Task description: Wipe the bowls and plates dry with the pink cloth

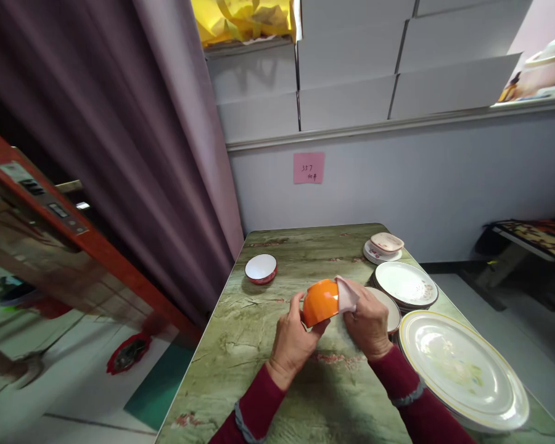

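Observation:
An orange bowl is tipped on its side above the middle of the table, its opening turned to the right. My left hand grips it by the base, fingers wrapped around the lower left. A pale pink cloth is pinched in my right hand, pressed over the bowl's right rim. Farther left on the table sits a bowl with a white inside and a red outside. Just behind my right hand is a plate or shallow bowl, partly hidden by that hand.
Along the table's right side stand a large oval platter, a stack of white plates and small dishes. The green table meets the wall behind. Purple curtain and orange door edge border the left.

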Action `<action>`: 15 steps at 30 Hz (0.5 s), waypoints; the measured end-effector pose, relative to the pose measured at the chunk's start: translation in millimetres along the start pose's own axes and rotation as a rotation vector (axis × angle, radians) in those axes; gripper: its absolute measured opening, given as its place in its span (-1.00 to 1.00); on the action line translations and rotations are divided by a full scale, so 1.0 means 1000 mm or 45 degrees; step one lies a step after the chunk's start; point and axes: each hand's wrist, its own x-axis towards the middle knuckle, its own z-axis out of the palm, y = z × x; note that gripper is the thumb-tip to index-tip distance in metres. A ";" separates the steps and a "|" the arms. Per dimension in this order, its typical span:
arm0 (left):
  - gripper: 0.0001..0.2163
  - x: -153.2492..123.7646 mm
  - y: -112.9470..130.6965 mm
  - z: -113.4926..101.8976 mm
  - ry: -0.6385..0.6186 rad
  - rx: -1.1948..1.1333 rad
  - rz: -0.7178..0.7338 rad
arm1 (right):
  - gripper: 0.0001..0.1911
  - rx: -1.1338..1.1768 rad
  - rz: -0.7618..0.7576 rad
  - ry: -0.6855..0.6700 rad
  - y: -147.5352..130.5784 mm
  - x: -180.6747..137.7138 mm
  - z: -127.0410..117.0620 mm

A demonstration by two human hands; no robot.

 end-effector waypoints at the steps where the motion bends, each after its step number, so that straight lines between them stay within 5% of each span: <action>1: -0.47 -0.001 0.000 0.002 0.003 0.010 0.007 | -0.50 -0.075 -0.120 -0.001 -0.002 0.001 -0.002; 7: -0.75 -0.003 -0.005 0.012 -0.007 -0.328 -0.186 | -0.51 -0.131 -0.358 0.004 -0.020 0.008 -0.006; 15: -0.39 -0.001 -0.001 0.016 -0.041 -0.991 -0.354 | -0.63 0.286 0.119 0.031 -0.021 0.018 -0.003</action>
